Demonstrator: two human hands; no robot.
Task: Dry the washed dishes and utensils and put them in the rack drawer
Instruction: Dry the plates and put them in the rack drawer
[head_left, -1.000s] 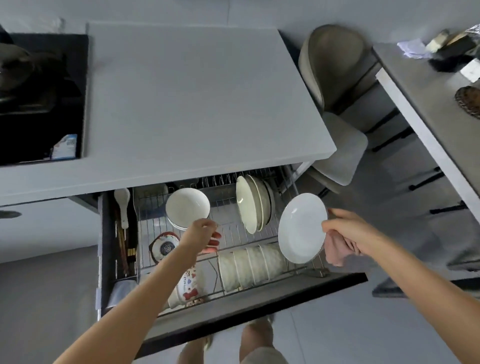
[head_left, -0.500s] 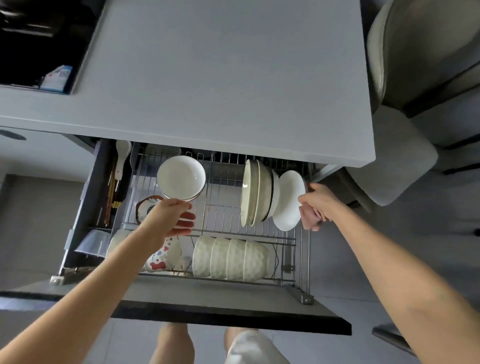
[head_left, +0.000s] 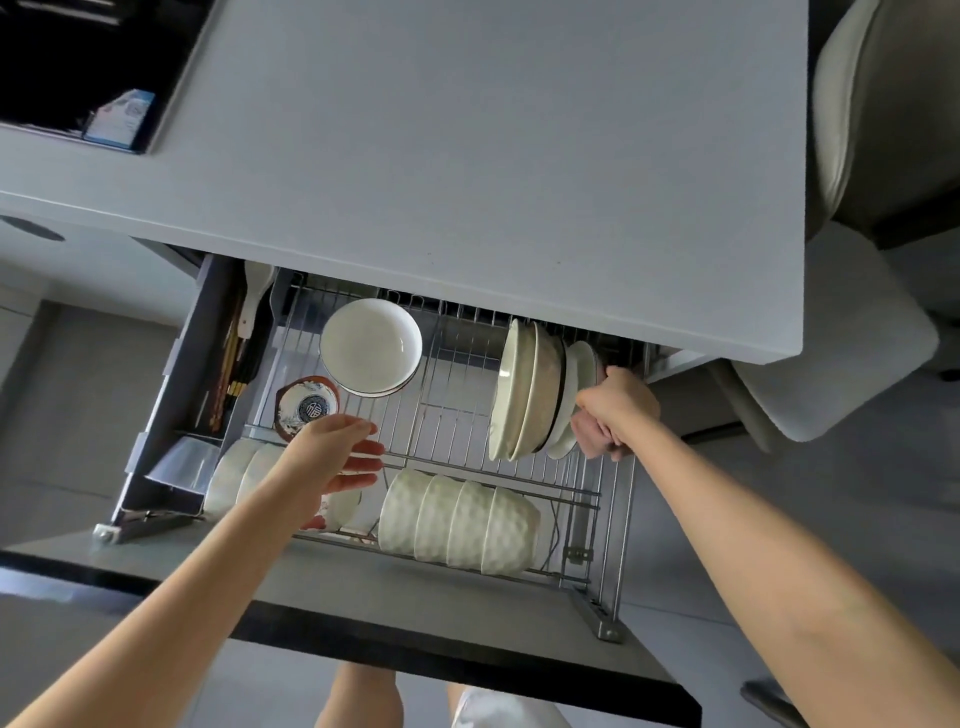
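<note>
My right hand (head_left: 618, 410) grips the plate (head_left: 579, 371) by its rim, with a pink cloth (head_left: 589, 441) bunched under the curled fingers. The plate stands on edge in the back right corner of the rack drawer (head_left: 415, 597), just under the counter's (head_left: 467, 156) edge, right beside the other upright dishes (head_left: 524, 395). My left hand (head_left: 332, 457) hovers over the drawer's front left, fingers loose and apart, holding nothing.

The right hand (head_left: 615, 410) grips a pink cloth (head_left: 589, 440) against a white plate (head_left: 579, 364) at the wire rack's (head_left: 457, 405) right end. The left hand (head_left: 332, 457) hovers, fingers straight.
</note>
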